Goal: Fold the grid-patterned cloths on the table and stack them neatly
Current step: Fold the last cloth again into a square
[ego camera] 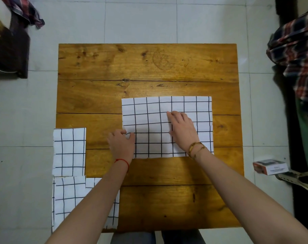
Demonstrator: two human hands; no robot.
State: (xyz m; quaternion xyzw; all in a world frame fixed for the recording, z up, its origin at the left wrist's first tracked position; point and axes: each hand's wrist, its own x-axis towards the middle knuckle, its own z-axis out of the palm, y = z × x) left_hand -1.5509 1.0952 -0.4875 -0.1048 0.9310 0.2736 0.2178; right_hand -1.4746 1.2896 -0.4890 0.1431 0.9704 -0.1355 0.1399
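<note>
Both hands on cloth: left hand pinching edge

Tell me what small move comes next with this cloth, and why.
Probably lift the cloth's left edge and fold it rightward: the left hand already pinches that edge, the right hand lies flat on its middle, like a hinge.
</note>
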